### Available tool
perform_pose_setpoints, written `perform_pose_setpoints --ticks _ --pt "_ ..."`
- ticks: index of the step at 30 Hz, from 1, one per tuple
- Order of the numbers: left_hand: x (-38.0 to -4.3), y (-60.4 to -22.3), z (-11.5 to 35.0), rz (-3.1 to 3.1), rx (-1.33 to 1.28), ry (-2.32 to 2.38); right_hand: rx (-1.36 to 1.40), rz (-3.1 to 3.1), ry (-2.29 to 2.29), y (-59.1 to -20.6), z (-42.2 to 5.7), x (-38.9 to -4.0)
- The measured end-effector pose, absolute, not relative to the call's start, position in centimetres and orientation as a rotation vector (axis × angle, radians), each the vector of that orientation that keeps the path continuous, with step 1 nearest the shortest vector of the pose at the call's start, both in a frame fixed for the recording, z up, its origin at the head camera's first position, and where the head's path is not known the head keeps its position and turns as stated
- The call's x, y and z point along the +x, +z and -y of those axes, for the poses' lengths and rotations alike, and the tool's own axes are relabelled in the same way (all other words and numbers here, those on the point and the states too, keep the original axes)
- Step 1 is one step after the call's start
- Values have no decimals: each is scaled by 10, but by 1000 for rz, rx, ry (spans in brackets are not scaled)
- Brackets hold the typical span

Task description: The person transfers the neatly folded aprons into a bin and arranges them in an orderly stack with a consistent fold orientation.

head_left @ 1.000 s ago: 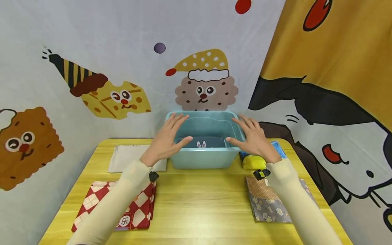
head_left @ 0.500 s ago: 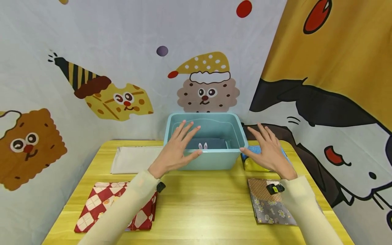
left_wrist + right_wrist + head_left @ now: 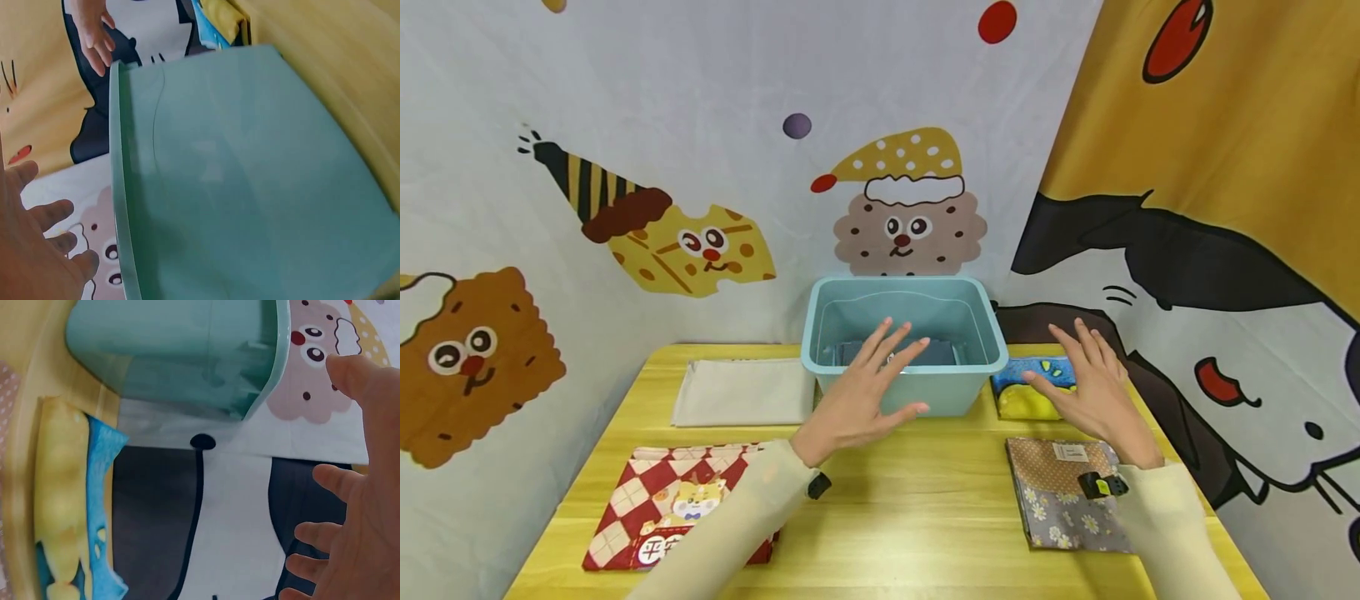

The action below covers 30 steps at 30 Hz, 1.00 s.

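A teal plastic bin (image 3: pixel 895 392) stands at the back middle of the table. Inside it lies a dark folded cloth (image 3: pixel 936 352), partly covered by my left hand in the head view. That left hand (image 3: pixel 857 400), fingers spread and holding nothing, hovers in front of the bin; the left wrist view shows the bin's wall (image 3: pixel 250 169) beside it. My right hand (image 3: pixel 1097 392), also spread and holding nothing, hovers to the right of the bin. Behind it lies a folded blue and yellow cloth (image 3: pixel 1026 402), which the right wrist view shows beside the bin.
On the yellow wooden table (image 3: pixel 895 500), a folded white cloth (image 3: pixel 741 393) lies left of the bin. A red checked folded cloth (image 3: pixel 647 500) is at front left, partly under my left sleeve. A brown and grey floral folded cloth (image 3: pixel 1060 517) lies at front right. A printed curtain hangs behind.
Both hands have drawn back from above the bin's sides toward me and shifted right. The bin and the folded cloths rest where they were; the head view tilted slightly.
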<state>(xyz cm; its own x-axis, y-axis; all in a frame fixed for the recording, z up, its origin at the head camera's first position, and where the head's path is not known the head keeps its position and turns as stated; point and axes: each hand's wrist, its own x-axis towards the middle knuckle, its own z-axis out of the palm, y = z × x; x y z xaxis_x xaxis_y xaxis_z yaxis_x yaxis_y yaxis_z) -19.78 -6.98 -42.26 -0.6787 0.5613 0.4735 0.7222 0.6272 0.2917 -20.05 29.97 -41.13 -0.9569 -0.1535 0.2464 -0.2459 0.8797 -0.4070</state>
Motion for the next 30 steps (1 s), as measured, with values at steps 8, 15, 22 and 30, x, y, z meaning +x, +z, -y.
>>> perform_pose_setpoints --ticks 8,15,22,30 --pt "-186 -432 49 2487 -1162 -714 240 2864 666 -429 -316 -188" --pt "-174 -441 31 2445 -1322 -747 199 2890 689 -448 -331 -178" --pt "-162 -457 16 2478 -1424 -797 132 2924 714 -465 -344 -166" --pt "-152 -480 -4 2534 -1477 -690 24 3005 687 -485 -359 -158"
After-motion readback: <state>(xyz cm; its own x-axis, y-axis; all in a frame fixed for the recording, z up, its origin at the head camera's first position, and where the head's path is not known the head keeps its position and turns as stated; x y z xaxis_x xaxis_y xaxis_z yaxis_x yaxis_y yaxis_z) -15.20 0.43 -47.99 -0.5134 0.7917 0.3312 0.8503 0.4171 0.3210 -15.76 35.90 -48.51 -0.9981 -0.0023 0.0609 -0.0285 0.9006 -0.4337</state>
